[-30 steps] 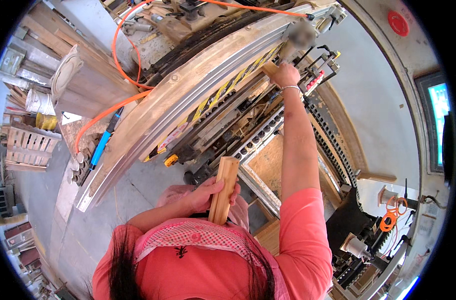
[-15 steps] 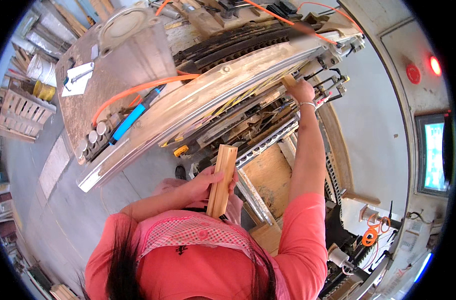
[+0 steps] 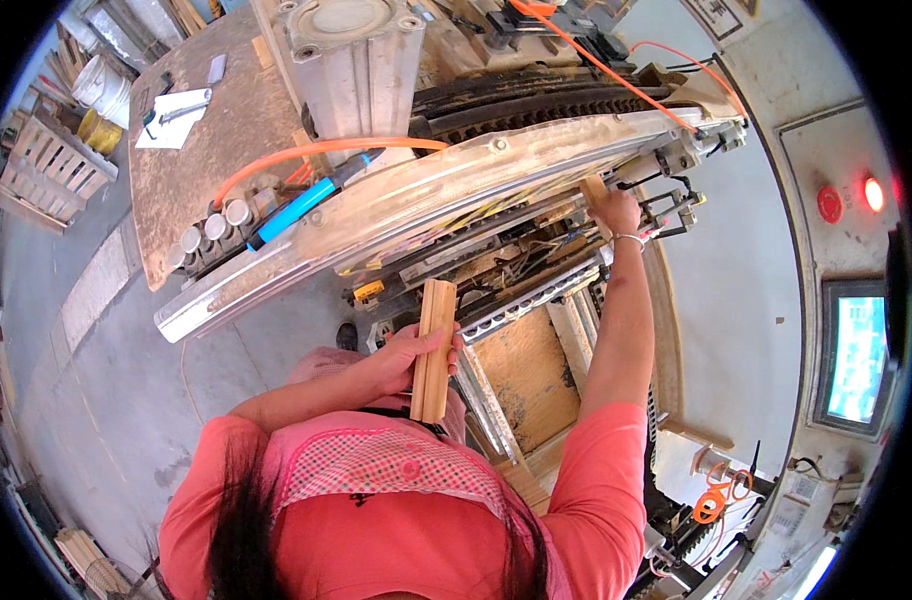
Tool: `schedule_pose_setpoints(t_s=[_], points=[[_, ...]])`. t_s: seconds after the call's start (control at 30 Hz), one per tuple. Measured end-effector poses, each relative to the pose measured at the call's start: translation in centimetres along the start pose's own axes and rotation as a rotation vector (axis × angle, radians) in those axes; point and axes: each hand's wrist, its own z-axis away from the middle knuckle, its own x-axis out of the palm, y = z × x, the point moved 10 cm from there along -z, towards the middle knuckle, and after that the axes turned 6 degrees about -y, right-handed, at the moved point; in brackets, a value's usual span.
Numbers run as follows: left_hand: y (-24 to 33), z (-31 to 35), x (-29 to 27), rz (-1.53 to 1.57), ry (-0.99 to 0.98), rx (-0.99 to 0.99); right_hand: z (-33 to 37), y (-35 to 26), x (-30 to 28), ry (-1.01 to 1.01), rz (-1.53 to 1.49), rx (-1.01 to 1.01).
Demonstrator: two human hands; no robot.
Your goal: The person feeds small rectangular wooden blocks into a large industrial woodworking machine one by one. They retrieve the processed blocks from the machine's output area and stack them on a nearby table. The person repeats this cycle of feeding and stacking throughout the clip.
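In front of my apron, my left hand (image 3: 404, 361) is closed around grooved wooden strips (image 3: 436, 340), pale and held nearly upright. Farther off to the right, my outstretched right hand (image 3: 619, 212) grips the end of a short wooden piece (image 3: 594, 195). That piece sits at the machine, just below its long metal beam (image 3: 416, 205). Part of the right hand's grip is hidden by the hand itself.
The beam spans from near left to far right, with a blue air tool (image 3: 294, 214) and an orange hose (image 3: 316, 148) by it. A wooden panel (image 3: 526, 370) lies within the machine frame. At right are a lit screen (image 3: 856, 358) and a red button (image 3: 829, 205).
The view has shifted, so the machine and panel sit differently in the picture. Both hands keep hold of their wood, the right one still reaching to the machine.
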Motion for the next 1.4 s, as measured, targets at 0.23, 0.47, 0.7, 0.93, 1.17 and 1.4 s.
schedule_pose_setpoints(t_s=[0.23,0.47,0.7,0.93,1.17,1.4], points=[[-0.1,0.4,1.3,0.095,0.032,-0.024,0.2,0.3,-0.2,0.006,-0.038,0.048],[-0.2,1.6,-1.2,-0.053,0.192,0.074,-0.1,0.2,0.4,-0.047,-0.008,0.057],[0.8,4.0,-2.0,0.017,0.327,0.174,-0.7,0.2,1.0,-0.002,0.098,-0.045],[-0.2,4.2,-2.2,0.035,0.247,0.171,-0.9,0.2,0.9,0.010,0.024,-0.048],[0.3,2.9,-0.4,-0.033,0.101,0.128,-0.7,0.5,1.0,-0.088,-0.004,0.037],[1.4,0.8,1.0,-0.143,0.026,0.155,-0.3,0.4,0.3,-0.056,0.023,-0.006]])
